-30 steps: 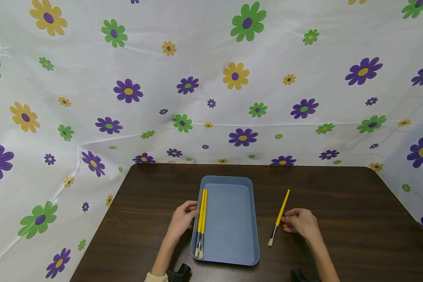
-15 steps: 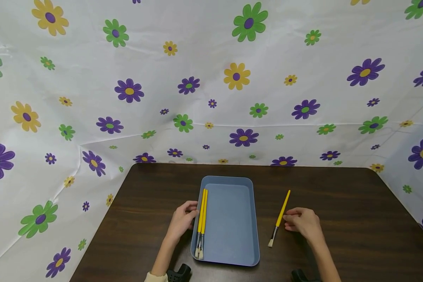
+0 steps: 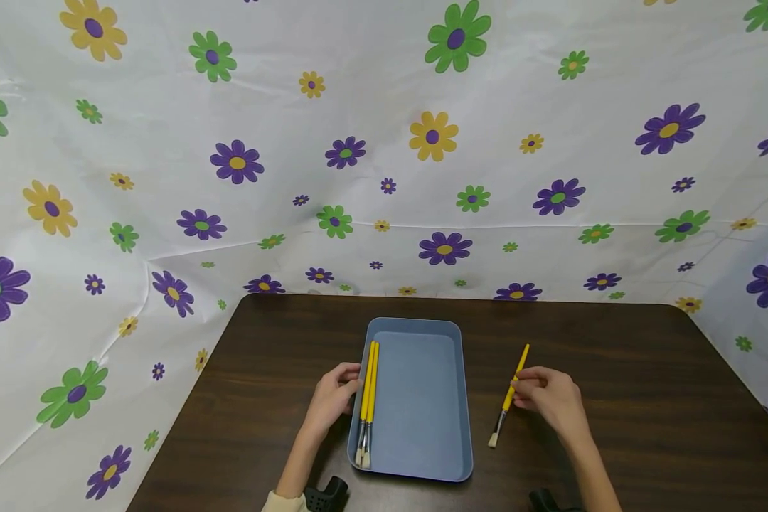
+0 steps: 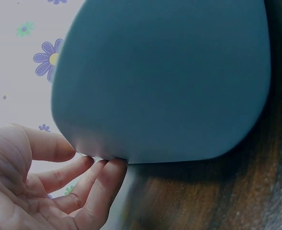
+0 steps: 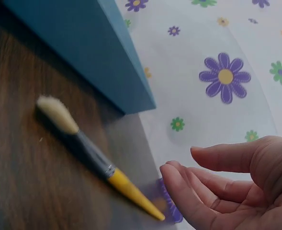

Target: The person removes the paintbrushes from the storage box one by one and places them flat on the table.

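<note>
My left hand (image 3: 328, 400) holds the left edge of a blue-grey rectangular tray (image 3: 422, 405). In the left wrist view, the thumb and fingertips lie along the tray's rim and outer side. Two yellow-handled paintbrushes (image 3: 368, 384) lie side by side along the tray's left wall, bristles towards me. A third paintbrush (image 3: 506, 405) lies slanted on the table right of the tray, pale bristles towards me. Over its yellow handle hovers my right hand (image 3: 555, 400), fingertips overlapping it in the head view. The right wrist view shows thumb and fingers bent, with a gap between them.
Everything stands on a dark brown wooden table (image 3: 281, 341) with rounded far corners. Behind it and at both sides hangs a white cloth (image 3: 358, 57) printed with purple, green and yellow flowers. Black wrist mounts (image 3: 326, 494) show at the lower edge.
My right hand has shifted slightly away from me and to the left, so its fingertips now overlap the loose paintbrush's handle. The left hand stays at the tray's edge.
</note>
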Demonstrator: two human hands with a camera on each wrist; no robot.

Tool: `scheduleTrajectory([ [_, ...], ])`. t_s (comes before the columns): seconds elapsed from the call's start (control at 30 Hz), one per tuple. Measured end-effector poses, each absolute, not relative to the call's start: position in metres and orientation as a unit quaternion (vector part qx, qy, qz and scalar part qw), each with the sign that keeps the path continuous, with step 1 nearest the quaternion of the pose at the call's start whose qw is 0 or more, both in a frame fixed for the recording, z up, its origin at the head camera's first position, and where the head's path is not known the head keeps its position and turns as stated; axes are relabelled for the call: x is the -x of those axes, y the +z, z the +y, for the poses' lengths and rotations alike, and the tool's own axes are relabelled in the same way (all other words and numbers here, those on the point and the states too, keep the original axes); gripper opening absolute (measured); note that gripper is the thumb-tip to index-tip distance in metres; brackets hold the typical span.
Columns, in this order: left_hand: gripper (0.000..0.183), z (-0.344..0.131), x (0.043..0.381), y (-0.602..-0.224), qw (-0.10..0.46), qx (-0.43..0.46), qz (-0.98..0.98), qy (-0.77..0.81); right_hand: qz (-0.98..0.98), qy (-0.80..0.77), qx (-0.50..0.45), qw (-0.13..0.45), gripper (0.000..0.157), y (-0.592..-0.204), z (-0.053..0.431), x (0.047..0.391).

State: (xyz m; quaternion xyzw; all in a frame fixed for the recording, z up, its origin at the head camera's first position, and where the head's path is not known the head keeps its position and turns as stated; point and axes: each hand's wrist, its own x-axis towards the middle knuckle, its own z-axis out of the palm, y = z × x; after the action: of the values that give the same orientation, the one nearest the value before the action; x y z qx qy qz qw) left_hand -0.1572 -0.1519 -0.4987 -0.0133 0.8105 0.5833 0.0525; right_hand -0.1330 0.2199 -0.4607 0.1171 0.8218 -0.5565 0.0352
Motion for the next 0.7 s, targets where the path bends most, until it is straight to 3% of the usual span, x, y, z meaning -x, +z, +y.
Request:
scheduleTrajectory([
  [0.7,0.038,-0.151,0.155,-0.496,0.059,0.016,0.802,0.594,0.814,-0.576,-0.070,0.016,0.038,-0.434,0.204,0.126],
])
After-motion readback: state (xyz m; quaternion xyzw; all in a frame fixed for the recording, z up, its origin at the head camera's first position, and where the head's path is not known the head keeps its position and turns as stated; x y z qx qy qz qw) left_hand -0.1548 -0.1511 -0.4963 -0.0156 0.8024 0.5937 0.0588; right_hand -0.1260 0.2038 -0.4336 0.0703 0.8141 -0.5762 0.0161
